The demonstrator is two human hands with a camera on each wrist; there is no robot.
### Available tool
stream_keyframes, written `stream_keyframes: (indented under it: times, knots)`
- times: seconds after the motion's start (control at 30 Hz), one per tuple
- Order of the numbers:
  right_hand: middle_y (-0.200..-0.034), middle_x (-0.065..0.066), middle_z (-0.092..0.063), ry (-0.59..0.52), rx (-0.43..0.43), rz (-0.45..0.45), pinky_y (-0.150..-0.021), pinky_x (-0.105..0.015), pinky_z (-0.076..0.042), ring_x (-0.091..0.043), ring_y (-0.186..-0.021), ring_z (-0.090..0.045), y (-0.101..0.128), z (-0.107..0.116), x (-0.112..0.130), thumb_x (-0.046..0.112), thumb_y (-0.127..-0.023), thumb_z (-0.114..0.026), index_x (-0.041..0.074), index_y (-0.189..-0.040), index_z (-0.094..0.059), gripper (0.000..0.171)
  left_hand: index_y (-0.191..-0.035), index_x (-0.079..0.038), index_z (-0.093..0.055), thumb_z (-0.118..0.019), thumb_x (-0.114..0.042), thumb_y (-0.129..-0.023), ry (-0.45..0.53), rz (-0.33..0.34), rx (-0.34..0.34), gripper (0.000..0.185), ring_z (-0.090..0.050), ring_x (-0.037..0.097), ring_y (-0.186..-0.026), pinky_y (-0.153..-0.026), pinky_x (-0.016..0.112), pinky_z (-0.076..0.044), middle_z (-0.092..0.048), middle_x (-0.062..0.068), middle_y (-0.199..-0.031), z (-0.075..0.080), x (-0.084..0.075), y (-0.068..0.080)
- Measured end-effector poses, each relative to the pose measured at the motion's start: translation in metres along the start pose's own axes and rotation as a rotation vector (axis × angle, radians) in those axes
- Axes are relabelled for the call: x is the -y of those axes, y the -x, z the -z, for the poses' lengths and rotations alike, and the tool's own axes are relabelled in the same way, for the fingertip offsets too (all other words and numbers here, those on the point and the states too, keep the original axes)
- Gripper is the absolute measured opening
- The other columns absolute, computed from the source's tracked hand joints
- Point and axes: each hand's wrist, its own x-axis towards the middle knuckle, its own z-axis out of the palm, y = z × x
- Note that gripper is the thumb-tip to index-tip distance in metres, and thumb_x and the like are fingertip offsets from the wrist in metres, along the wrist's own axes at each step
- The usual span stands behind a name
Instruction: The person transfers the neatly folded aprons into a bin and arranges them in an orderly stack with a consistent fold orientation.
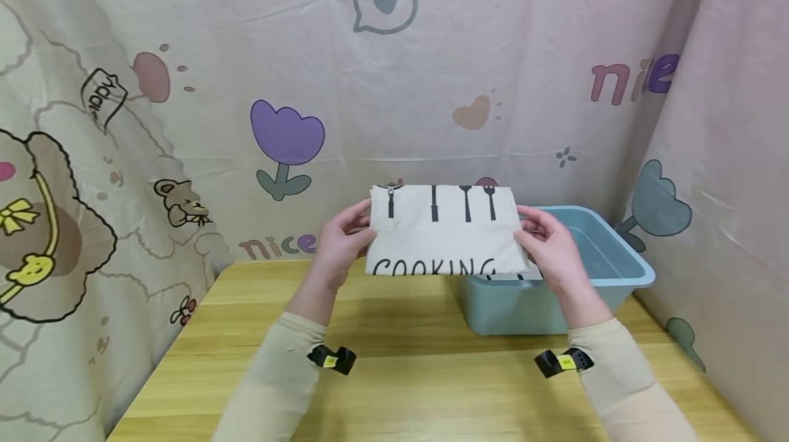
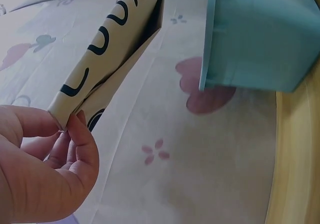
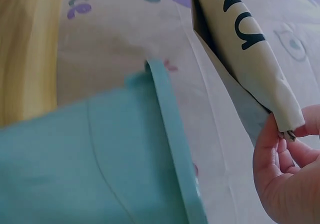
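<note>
A folded white cloth (image 1: 444,244) with black cutlery prints and the word COOKING is held up above the table, stretched between both hands. My left hand (image 1: 341,243) pinches its left end between thumb and fingers. The right hand (image 1: 555,250) pinches the opposite end the same way. In the left wrist view the cloth's layers (image 2: 100,67) part along the lower side, with a dark gap between them. The right wrist view shows the pinched corner of the cloth (image 3: 280,102) bunched a little at the fingertips. A lower layer overlaps the bin's rim in the head view.
A blue-green plastic bin (image 1: 511,308) stands on the right of the wooden table (image 1: 394,387), beyond and below the right hand. Its inside is mostly hidden by the cloth and hand. A printed curtain (image 1: 394,99) hangs behind and along both sides.
</note>
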Motion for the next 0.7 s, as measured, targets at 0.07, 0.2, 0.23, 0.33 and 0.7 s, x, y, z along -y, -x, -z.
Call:
stream_keyframes:
  times: [0.07,0.2,0.23,0.33,0.7]
  knots:
    - [-0.107,-0.009,-0.051,0.030,-0.020,-0.004,-0.067,-0.016,-0.047,-0.008,-0.086,-0.052,-0.003,0.009,0.000,0.002,-0.096,-0.058,-0.004,-0.143,-0.047,0.048,-0.142,-0.008,-0.054,-0.060,0.013,-0.087,0.010,-0.007,0.002,0.059,-0.060,0.017,-0.092,-0.066,0.027,-0.055,-0.062,0.015,-0.114,-0.011,0.000,-0.003]
    - [-0.109,-0.008,-0.051,0.088,-0.052,-0.014,-0.067,-0.015,-0.047,-0.010,-0.089,-0.050,-0.009,0.026,-0.002,0.007,-0.099,-0.057,-0.002,-0.144,-0.046,0.048,-0.141,-0.009,-0.055,-0.061,0.013,-0.086,0.025,-0.004,0.006,0.060,-0.061,0.018,-0.091,-0.067,0.028,-0.055,-0.062,0.015,-0.113,-0.032,-0.002,-0.007]
    - [-0.109,-0.007,-0.051,0.100,-0.058,-0.016,-0.067,-0.015,-0.047,-0.011,-0.089,-0.050,-0.010,0.030,-0.003,0.008,-0.099,-0.057,-0.002,-0.144,-0.046,0.047,-0.141,-0.009,-0.055,-0.061,0.013,-0.087,0.027,0.000,0.007,0.059,-0.061,0.018,-0.091,-0.067,0.029,-0.055,-0.063,0.015,-0.113,-0.037,-0.001,-0.009]
    - [-0.109,-0.006,-0.051,0.136,-0.083,-0.023,-0.070,-0.012,-0.047,-0.013,-0.091,-0.050,-0.014,0.041,-0.005,0.011,-0.100,-0.057,-0.002,-0.144,-0.047,0.046,-0.141,-0.011,-0.056,-0.061,0.012,-0.087,0.046,0.012,0.014,0.059,-0.062,0.019,-0.091,-0.067,0.029,-0.055,-0.063,0.015,-0.114,-0.051,0.000,-0.011]
    - [-0.107,-0.001,-0.051,0.188,-0.146,-0.105,-0.072,-0.009,-0.047,-0.012,-0.093,-0.048,-0.023,0.071,-0.017,0.015,-0.101,-0.056,0.000,-0.143,-0.049,0.046,-0.138,-0.009,-0.059,-0.062,0.012,-0.086,0.099,0.047,0.027,0.056,-0.065,0.018,-0.090,-0.072,0.034,-0.058,-0.066,0.014,-0.110,-0.092,0.007,-0.017]
